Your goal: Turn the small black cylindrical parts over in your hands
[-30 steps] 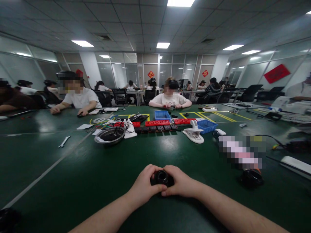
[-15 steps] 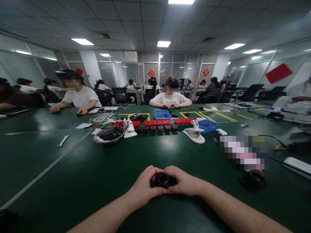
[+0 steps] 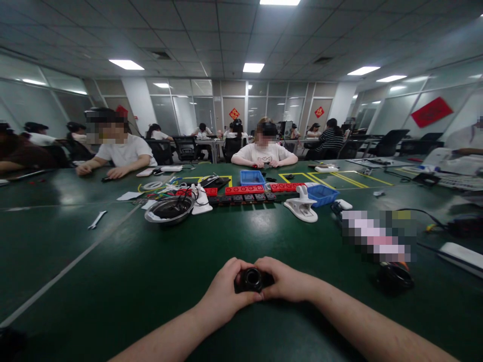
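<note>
Low on the green table, a black object with a round, ring-shaped opening faces up towards me. My left hand is closed round its left side, with the thumb along the near edge. From the other side my right hand grips it, thumb and fingers curled in. Both thumbs meet, or nearly meet, in front of the ring. Much of the black body is hidden by my fingers, so its exact kind does not show.
Beyond my hands are a metal bowl with black cables, red power strips, blue bins and a white clamp. A wrench lies left. At right sits a black round part. A person works opposite.
My hands keep their hold on the black object with almost no movement. The view has shifted very slightly. At the far left, a co-worker's hands have moved a little left.
</note>
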{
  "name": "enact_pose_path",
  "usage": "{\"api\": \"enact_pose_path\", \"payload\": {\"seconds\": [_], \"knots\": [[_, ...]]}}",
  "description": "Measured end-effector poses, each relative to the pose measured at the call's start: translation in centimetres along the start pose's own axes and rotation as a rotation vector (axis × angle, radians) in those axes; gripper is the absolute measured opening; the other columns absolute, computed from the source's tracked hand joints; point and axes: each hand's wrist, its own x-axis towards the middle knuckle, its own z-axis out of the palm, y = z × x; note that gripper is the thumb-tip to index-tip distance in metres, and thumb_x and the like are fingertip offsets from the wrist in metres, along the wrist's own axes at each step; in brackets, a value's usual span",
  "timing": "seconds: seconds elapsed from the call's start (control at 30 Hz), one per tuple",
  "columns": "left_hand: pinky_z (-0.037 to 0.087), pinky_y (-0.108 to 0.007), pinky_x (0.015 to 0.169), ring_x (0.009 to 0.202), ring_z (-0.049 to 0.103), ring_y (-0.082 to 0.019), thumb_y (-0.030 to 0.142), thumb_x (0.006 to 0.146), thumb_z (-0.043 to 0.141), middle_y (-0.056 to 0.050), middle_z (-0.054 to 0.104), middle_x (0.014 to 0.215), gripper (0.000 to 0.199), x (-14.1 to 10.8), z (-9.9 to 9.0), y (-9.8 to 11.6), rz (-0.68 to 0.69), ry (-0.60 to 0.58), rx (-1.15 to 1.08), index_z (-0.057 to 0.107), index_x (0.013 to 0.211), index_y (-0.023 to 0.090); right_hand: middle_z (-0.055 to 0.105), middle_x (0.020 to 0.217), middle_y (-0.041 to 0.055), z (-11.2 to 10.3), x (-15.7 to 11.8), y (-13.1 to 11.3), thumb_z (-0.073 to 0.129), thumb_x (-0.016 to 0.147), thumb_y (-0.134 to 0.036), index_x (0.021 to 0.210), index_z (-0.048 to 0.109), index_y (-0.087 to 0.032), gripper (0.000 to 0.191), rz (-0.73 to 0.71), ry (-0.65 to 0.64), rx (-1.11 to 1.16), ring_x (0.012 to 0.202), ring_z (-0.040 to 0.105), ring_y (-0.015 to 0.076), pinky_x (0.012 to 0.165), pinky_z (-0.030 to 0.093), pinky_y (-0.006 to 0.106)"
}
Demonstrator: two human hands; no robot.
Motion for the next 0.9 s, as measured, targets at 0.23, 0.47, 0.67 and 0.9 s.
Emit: {"api": "enact_pose_path", "payload": {"seconds": [0.23,0.47,0.67,0.9], "knots": [[0.036,-0.024,0.060,0.069,0.045,-0.015,0.025,0.056,0.069,0.001,0.047,0.080,0.033,-0.1,0.6,-0.1,-0.030,0.139,0.054,0.053,0.084,0.019,0.049,0.068,0.0007,2.0,0.5,-1.0,0.063,0.055,-0.049,0.069,0.048,-0.015,0.039,0.163,0.228,-0.262,0.063,0.044,0.0142,0.053,0.031,0.024],[0.036,-0.024,0.062,0.072,0.045,-0.015,0.027,0.058,0.067,0.001,0.046,0.083,0.036,0.0,-0.3,-0.5,0.017,0.017,0.019,0.053,0.091,0.021,0.051,0.086,0.0040,1.2,-0.2,-1.5,0.064,0.052,-0.054,0.094,0.050,-0.017,0.057,0.026,0.143,-0.237,0.078,0.045,0.0190,0.068,0.035,0.030],[0.035,-0.023,0.063,0.075,0.044,-0.015,0.032,0.061,0.066,0.001,0.046,0.083,0.036,0.0,-0.8,-0.1,0.063,-0.052,0.022,0.053,0.093,0.022,0.050,0.084,0.0019,-0.1,-0.4,-1.1,0.065,0.060,-0.040,0.089,0.053,-0.018,0.038,-0.010,0.019,-0.146,0.080,0.043,0.0175,0.070,0.035,0.028],[0.035,-0.023,0.063,0.075,0.045,-0.015,0.032,0.061,0.066,0.002,0.046,0.083,0.037,0.2,-0.9,-0.2,0.052,-0.073,0.029,0.053,0.094,0.023,0.052,0.083,0.0015,0.0,-0.3,-0.7,0.066,0.061,-0.036,0.091,0.054,-0.018,0.037,-0.036,0.026,-0.075,0.081,0.044,0.0177,0.072,0.035,0.029]]}}
